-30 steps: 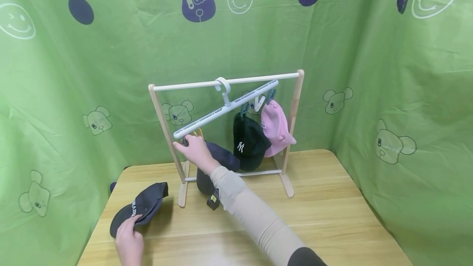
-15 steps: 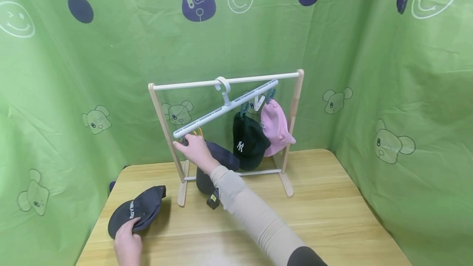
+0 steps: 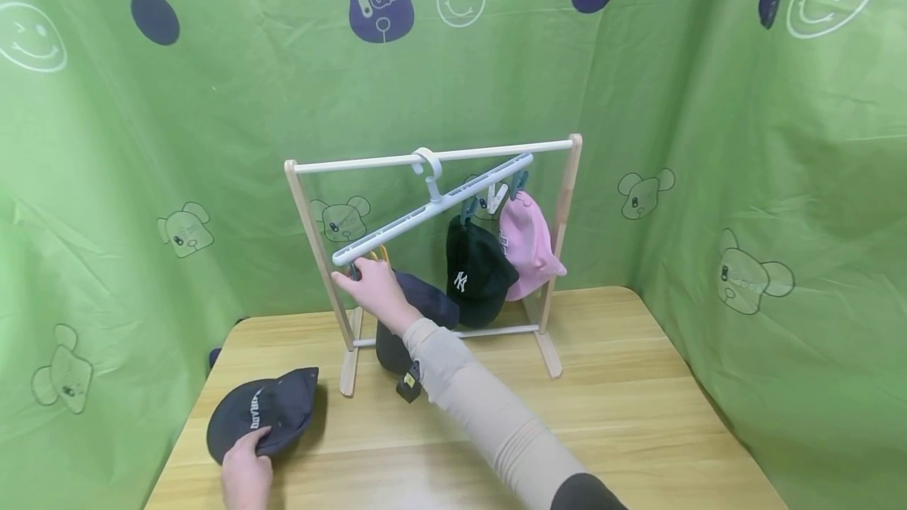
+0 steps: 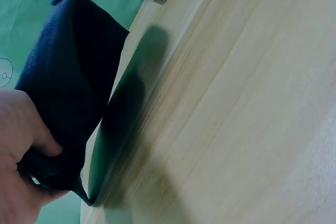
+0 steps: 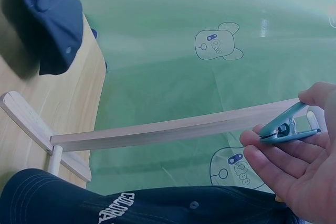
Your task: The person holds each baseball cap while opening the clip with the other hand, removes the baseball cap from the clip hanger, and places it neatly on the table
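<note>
My left hand (image 3: 246,472) grips a dark navy baseball cap (image 3: 289,409) near its brim at the table's left. White lettering shows on the cap's front; in the left wrist view the thumb presses on the dark fabric (image 4: 68,72). My right hand (image 3: 379,290) is at the low left end of a pale blue hanger (image 3: 397,224). Its thumb and fingers pinch a teal clothespin (image 5: 286,127), which has nothing in its jaws. Beside that hand, another dark cap (image 3: 428,299) hangs from the hanger near an orange clip (image 3: 385,253), partly hidden by my right arm.
The hanger hooks over a wooden rack's white top rail (image 3: 503,152) and tilts up to the right. A black cap (image 3: 482,270) and a pink cap (image 3: 527,246) hang from teal clips, with a white clip (image 3: 496,197) between them. Green curtains surround the wooden table (image 3: 638,392).
The cap in my left hand has turned, so its crown sits lower and its lettered front faces me more. My left hand has dropped slightly. The right hand stays at the clothespin.
</note>
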`<state>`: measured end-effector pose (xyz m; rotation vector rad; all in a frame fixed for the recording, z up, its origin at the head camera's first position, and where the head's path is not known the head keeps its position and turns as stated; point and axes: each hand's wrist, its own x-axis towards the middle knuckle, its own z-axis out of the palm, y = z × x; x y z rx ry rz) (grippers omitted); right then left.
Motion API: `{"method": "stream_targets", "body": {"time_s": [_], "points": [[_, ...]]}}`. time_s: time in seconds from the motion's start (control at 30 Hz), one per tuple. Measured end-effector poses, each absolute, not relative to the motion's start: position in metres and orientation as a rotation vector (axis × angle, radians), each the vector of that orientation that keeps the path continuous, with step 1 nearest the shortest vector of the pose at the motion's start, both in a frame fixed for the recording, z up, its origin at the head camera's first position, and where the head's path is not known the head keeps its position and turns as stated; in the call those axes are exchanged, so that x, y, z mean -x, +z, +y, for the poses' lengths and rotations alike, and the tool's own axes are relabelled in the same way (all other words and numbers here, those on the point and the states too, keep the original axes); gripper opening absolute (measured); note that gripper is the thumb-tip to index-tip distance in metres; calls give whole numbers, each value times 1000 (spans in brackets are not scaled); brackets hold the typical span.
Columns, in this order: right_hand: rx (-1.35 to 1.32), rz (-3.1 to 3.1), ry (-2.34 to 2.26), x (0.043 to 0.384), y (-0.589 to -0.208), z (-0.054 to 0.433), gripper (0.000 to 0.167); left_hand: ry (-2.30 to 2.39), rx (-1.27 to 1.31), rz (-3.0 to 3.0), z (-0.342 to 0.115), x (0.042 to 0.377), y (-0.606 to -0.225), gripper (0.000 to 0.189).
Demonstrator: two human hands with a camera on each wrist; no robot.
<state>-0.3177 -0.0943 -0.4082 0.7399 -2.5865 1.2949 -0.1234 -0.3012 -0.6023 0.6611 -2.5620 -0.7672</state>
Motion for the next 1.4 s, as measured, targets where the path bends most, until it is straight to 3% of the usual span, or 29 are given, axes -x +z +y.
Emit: {"method": "stream_targets", "body": {"time_s": [1.4], "points": [[-719,-2624,1279,315,-404,-93,32,-760,-663,-2686,-320,128,-621,51]]}}
